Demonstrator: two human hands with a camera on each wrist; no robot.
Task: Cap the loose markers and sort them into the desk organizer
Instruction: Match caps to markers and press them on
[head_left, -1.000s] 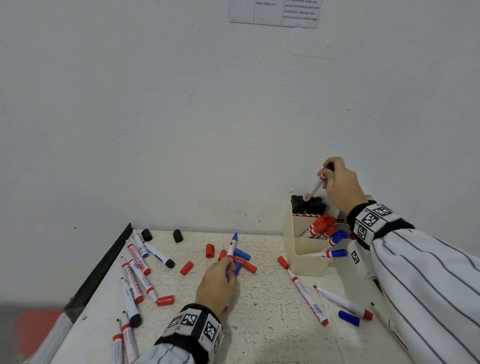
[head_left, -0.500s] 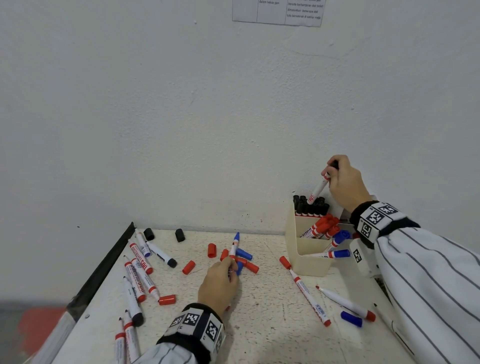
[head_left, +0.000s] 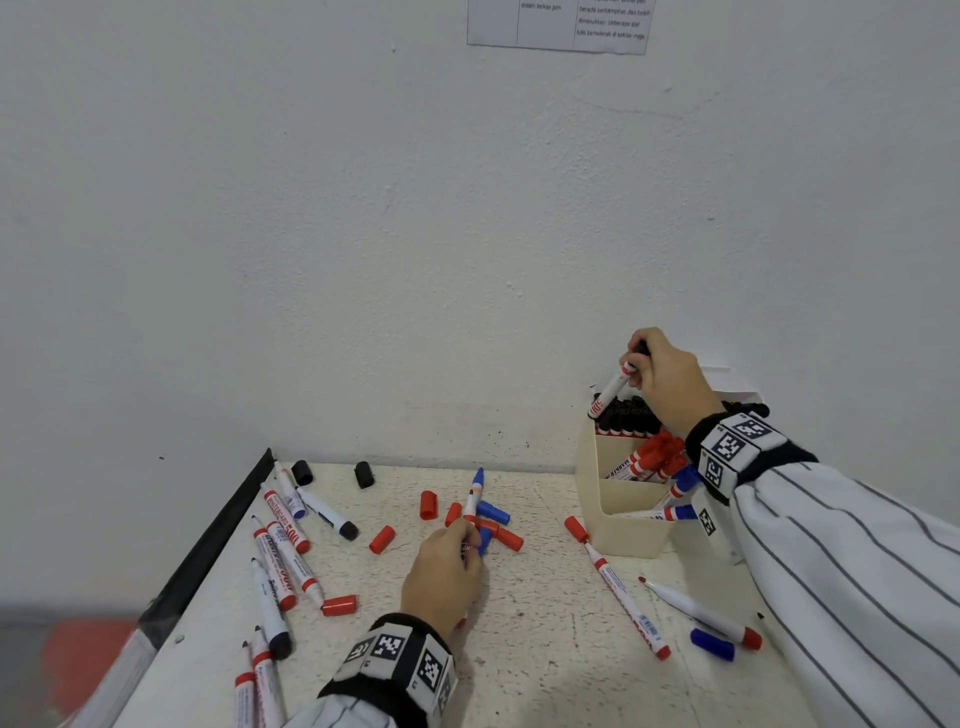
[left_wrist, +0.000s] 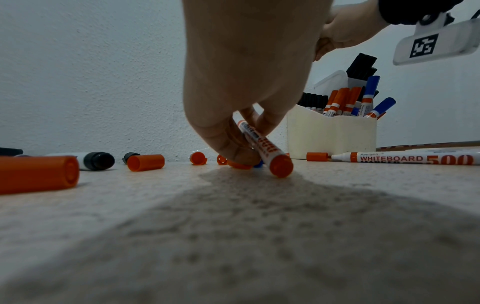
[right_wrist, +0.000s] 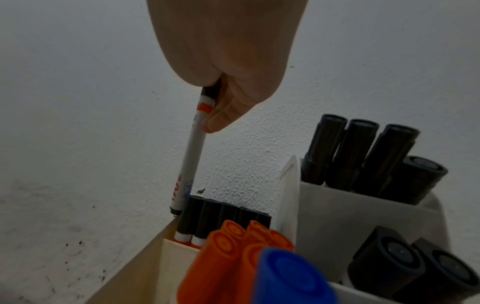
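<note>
At the right of the frame, the right hand (head_left: 667, 376) pinches a black-capped marker (head_left: 613, 387) by its cap end, long axis nearly upright, tail down over the organizer (head_left: 621, 525) rear compartment. The marker seems light, stiff and smooth, so a hold near the cap steers it well. At lower centre, the left hand (head_left: 441, 577) pinches a blue-tipped marker (head_left: 474, 496), tip pointing away, on the tabletop (head_left: 545, 649).
</note>
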